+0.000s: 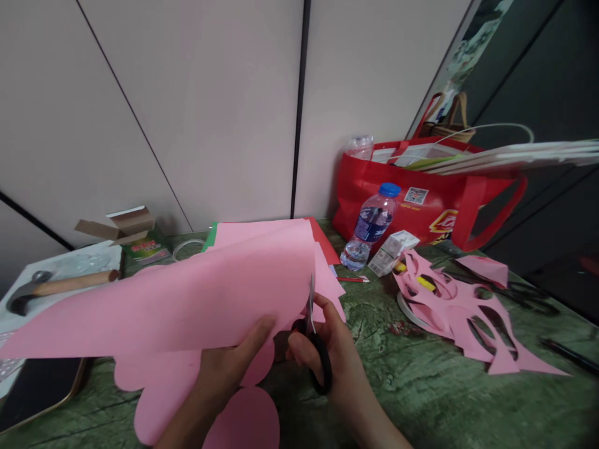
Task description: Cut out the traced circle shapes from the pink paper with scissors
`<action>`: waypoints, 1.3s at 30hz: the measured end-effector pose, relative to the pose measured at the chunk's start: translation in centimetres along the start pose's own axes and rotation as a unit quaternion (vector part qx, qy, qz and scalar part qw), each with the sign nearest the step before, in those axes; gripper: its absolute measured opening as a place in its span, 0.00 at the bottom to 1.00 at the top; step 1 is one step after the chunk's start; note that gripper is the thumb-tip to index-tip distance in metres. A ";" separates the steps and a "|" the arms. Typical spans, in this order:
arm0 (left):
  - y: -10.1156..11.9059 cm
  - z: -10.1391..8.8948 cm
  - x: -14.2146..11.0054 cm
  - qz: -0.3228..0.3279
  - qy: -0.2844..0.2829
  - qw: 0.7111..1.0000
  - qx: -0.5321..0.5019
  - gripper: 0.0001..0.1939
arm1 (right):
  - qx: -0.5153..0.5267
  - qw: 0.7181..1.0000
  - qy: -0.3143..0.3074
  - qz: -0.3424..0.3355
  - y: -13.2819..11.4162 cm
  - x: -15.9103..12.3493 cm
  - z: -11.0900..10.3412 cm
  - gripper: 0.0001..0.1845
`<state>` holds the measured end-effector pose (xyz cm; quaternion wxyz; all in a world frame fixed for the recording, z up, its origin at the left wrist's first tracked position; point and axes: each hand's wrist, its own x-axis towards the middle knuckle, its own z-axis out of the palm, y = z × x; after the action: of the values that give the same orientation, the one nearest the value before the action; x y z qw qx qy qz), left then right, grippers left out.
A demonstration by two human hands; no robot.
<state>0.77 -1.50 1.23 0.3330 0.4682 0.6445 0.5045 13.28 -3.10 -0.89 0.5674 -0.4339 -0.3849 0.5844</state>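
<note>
A large sheet of pink paper [201, 293] is held up over the table, its left part reaching far to the left. My left hand [234, 362] grips its lower edge, thumb on top and the other fingers hidden beneath. In my right hand [332, 343] is a pair of scissors [320, 368] with black handles, fingers through the loops. The scissor blades point away from me and meet the sheet's right edge. Below lie rounded pink paper cutouts [248, 418], partly covered by my left forearm. Behind the sheet rests a stack of coloured paper [325, 240].
A water bottle [372, 224], a small white carton [392, 252] and a red bag [355, 190] stand at the back right. Pink paper scraps [461, 312] cover the right side near a black pen [571, 357]. At left are a hammer [70, 284], an open box [147, 246] and a phone [37, 390].
</note>
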 end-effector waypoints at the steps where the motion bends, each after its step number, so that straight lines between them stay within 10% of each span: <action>1: 0.0 0.0 0.0 0.003 -0.003 1.000 -0.006 0.19 | -0.002 1.000 0.002 0.003 0.0 0.0 0.0 0.33; 39: 1.0 0.7 -0.7 -0.004 -0.015 0.998 -0.057 0.13 | 0.011 1.000 0.014 0.021 0.4 -1.3 1.2 0.32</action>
<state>1.87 -1.92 1.96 0.3710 0.4534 0.6117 0.5316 11.99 -4.36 -0.83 0.5650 -0.4438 -0.3608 0.5946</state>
